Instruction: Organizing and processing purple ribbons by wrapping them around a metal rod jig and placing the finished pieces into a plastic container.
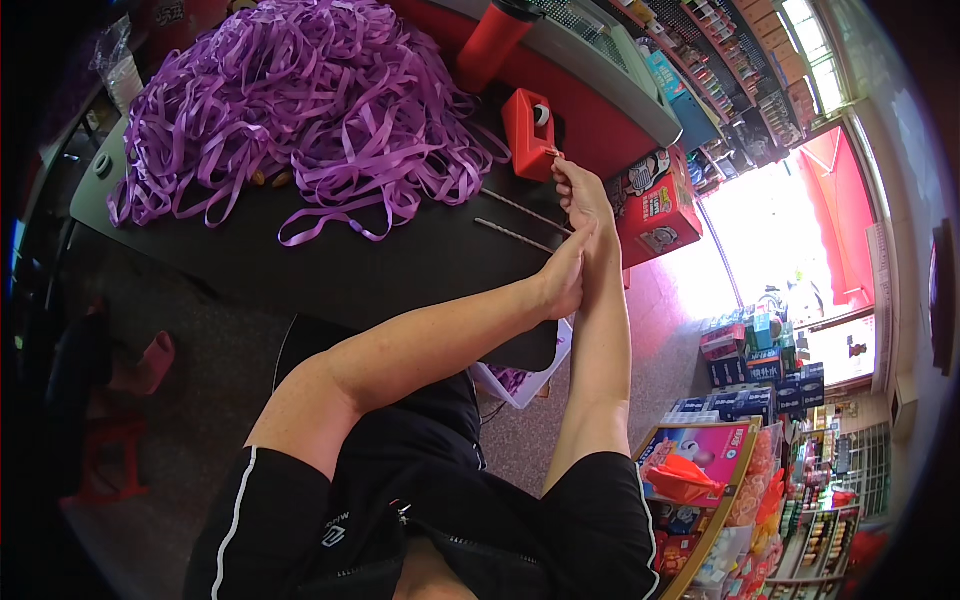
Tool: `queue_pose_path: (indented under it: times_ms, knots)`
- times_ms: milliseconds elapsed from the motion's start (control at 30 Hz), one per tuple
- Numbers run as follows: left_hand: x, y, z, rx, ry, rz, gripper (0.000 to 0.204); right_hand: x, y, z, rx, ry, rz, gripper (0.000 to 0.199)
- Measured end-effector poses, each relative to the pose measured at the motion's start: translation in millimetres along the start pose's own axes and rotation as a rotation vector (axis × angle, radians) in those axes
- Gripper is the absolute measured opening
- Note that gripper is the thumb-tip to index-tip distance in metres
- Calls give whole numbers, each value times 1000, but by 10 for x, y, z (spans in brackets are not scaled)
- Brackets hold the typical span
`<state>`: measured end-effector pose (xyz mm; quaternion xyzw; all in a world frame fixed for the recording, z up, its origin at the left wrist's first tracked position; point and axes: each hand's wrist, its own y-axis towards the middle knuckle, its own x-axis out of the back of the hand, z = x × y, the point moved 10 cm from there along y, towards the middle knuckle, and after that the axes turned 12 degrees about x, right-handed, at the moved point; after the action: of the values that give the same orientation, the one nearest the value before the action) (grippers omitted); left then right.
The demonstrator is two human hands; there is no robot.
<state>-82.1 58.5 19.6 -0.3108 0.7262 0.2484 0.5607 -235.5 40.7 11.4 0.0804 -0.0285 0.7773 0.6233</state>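
The right hand (583,195) stretches out across the black table (330,260), fingers drawn together, their tips meeting at the tape end of the red tape dispenser (530,133), which sits at about eleven o'clock from the hand. Whether anything is pinched there cannot be told. The left hand (566,275) lies at six o'clock from the right hand, pressed against the right wrist, fingers narrow and curled; what it grips is hidden. Two thin metal rods (515,234) lie on the table at nine o'clock from the left hand, just beside it. A heap of purple ribbon (300,100) spreads at ten o'clock, well apart from both hands.
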Motion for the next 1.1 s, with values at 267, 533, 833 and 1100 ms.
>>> queue_pose_path:
  times_ms: [267,533,833,1100]
  knots:
    - [17,-14,-18,-11,-11,-15,70,-29,62,19,55,-93,24,21]
    - [78,23,-28,-32,-34,-49,70,-13,87,25,22,-143,-1,18]
    - [-6,-12,-47,-17,-51,-20,62,-2,139,107,67,-260,-7,21]
    - [52,65,-58,-11,-37,4,62,0,321,147,267,-344,30,18]
